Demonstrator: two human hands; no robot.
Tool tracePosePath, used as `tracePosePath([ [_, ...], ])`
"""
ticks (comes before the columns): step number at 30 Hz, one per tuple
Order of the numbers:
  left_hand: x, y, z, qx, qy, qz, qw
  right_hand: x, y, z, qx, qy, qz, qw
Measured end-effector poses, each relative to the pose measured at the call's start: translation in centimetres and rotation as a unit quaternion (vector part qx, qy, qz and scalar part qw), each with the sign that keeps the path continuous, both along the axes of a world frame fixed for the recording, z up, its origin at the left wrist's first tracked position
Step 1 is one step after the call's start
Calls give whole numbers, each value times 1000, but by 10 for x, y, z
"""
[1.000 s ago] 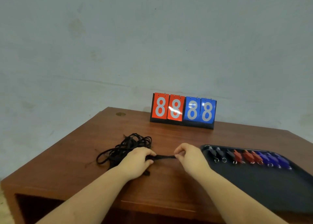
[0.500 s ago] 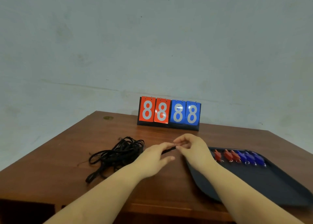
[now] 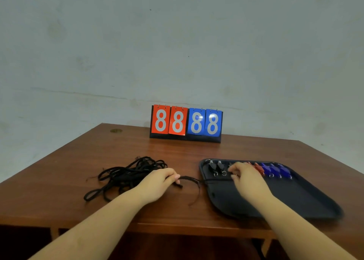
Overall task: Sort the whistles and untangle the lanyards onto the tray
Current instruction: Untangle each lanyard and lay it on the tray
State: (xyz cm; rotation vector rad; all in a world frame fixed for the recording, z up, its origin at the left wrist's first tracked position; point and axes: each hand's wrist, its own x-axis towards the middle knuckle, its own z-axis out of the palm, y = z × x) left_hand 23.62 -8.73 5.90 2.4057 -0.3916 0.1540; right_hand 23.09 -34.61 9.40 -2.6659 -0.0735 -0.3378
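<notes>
1. On the brown wooden table (image 3: 82,167), left of centre, I see the tangled heap of black fabric lanyards (image 3: 128,176), still knotted.
2. My left hand (image 3: 157,183) pinches one black strand (image 3: 189,179) between thumb and curled fingers, at the heap's right edge.
3. That strand runs right onto the dark rectangular tray (image 3: 295,198).
4. My right hand (image 3: 246,178) rests over the whistle row (image 3: 273,169), black, red and blue; fingers curled, its grip I cannot tell.
5. I judge untangling is underway; next, free this strand fully and lay it on the tray.

Bare room, stained plaster wall (image 3: 177,43), wooden table (image 3: 118,147), flip scoreboard (image 3: 186,124)
</notes>
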Motion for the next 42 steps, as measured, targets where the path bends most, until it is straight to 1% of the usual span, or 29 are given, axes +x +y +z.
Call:
tracePosePath([
  [1,-1,-3,1,-9,-4,-5,1000,-1,8,-1,-33,-18,17,999],
  [3,-3,-10,4,-26,-17,-20,999,-7,28,2,-37,-44,88,994],
  [5,-5,-15,9,-34,-40,-31,998,-13,51,5,-6,-10,167,986],
  [7,-6,-18,13,-38,-57,-36,997,-14,67,3,19,46,192,980],
  [8,-6,-17,15,-41,-61,-35,997,-13,72,2,36,53,192,979],
  [11,-4,-9,16,-35,-54,-22,998,-6,73,3,51,22,176,983],
  [15,-4,8,20,-3,-29,12,1000,0,56,12,35,45,153,987],
  [19,1,25,23,16,-12,42,999,4,25,20,66,50,119,989],
  [20,1,26,24,30,-18,43,998,4,19,22,72,52,111,990],
  [21,3,26,26,63,-36,45,996,4,14,23,77,50,101,991],
  [24,7,24,37,195,-113,63,972,5,2,26,90,24,73,993],
  [25,8,24,40,213,-122,68,967,5,-1,28,93,17,65,993],
  [27,11,23,45,211,-124,79,966,3,-8,32,102,6,53,993],
  [29,11,21,49,166,-133,89,973,0,-13,37,134,-9,54,989],
  [32,-2,10,60,75,-154,93,981,-10,-7,44,256,-4,64,964],
  [35,-30,-2,63,64,-216,83,971,-29,11,50,380,29,92,920],
  [37,-53,-6,56,42,-251,59,965,-49,25,48,444,73,121,885],
  [40,-85,-8,35,-2,-260,0,966,-85,41,31,512,153,184,825],
  [42,-101,-8,14,-34,-231,-27,972,-108,48,13,504,202,218,811],
])
